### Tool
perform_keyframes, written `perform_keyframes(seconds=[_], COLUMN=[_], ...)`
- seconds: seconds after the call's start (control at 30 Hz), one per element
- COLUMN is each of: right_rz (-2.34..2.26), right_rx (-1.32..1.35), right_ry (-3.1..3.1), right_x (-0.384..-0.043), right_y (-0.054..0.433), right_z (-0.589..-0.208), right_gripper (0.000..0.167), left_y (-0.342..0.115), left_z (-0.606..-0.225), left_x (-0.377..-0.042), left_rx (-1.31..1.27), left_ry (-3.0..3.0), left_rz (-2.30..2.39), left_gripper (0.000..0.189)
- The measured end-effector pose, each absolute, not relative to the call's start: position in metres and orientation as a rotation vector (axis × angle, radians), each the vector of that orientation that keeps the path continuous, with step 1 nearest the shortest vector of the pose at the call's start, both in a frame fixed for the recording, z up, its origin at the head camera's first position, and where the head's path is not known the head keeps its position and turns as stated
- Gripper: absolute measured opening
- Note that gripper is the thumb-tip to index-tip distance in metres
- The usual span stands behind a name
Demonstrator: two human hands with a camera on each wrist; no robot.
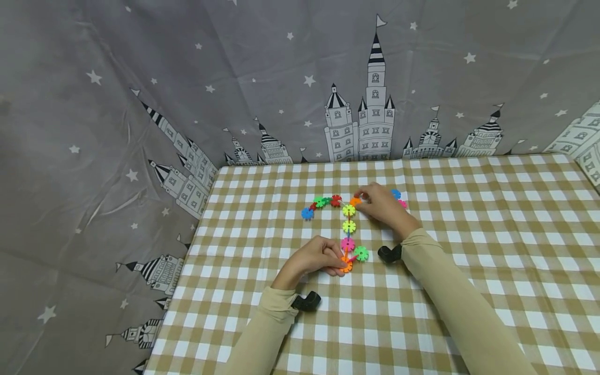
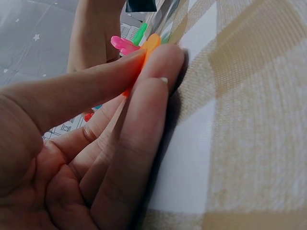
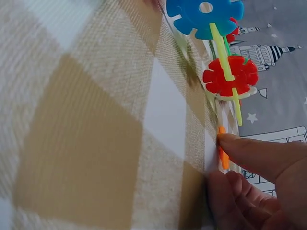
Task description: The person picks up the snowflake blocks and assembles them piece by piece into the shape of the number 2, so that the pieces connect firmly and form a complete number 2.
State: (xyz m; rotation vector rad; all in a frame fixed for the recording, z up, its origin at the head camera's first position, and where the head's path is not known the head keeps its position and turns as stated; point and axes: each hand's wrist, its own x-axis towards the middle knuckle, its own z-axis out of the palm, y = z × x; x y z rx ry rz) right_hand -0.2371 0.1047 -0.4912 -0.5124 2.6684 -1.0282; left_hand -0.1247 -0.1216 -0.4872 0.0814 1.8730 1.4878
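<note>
Notched plastic interlocking discs are joined in a shape like an umbrella on the table. At its lower end, my left hand (image 1: 319,256) pinches an orange disc (image 2: 152,42) between thumb and fingers. Beside that disc are a pink disc (image 2: 124,45) and a green disc (image 1: 361,253). My right hand (image 1: 378,203) pinches another orange disc (image 3: 223,148) at the top of the stem. Yellow discs (image 1: 349,226) and a pink disc (image 1: 348,244) form the stem. Leftward from the top curve a red disc (image 1: 336,200), a green disc (image 1: 320,201) and a blue disc (image 1: 307,213).
Past my right hand, a blue disc (image 1: 396,194) and a pink disc (image 1: 403,204) show, partly hidden. A checked cloth (image 1: 492,234) covers the table. Behind and at the left hangs a grey curtain (image 1: 262,62) printed with castles. Black wrist mounts (image 1: 307,301) stick out near both sleeves.
</note>
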Motion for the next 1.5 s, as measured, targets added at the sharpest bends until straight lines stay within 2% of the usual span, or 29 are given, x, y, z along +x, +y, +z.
perform_keyframes(seconds=[0.4,0.57,0.7,1.0,1.5], right_rz=[-1.373,-1.586,-1.617,-1.592,-1.485], right_rx=[-0.354,-0.287,-0.355,-0.430,-0.638], right_ry=[2.467,2.188,2.083,2.016,2.237], right_x=[-0.226,-0.209,-0.191,-0.159,-0.151], right_y=[0.119,0.134,0.147,0.156,0.157], right_z=[-0.494,-0.497,-0.500,-0.506,-0.512], right_gripper=[0.021,0.029,0.035,0.023,0.006], left_y=[-0.121,-0.121,-0.120,-0.122,-0.123], left_z=[-0.489,-0.489,-0.488,-0.487,-0.487], left_x=[-0.125,-0.125,-0.125,-0.125,-0.125], left_rx=[0.063,0.058,0.066,0.079,0.108], left_ry=[1.860,1.859,1.866,1.867,1.879], left_rz=[1.491,1.487,1.475,1.483,1.495], left_gripper=[0.011,0.010,0.008,0.007,0.006])
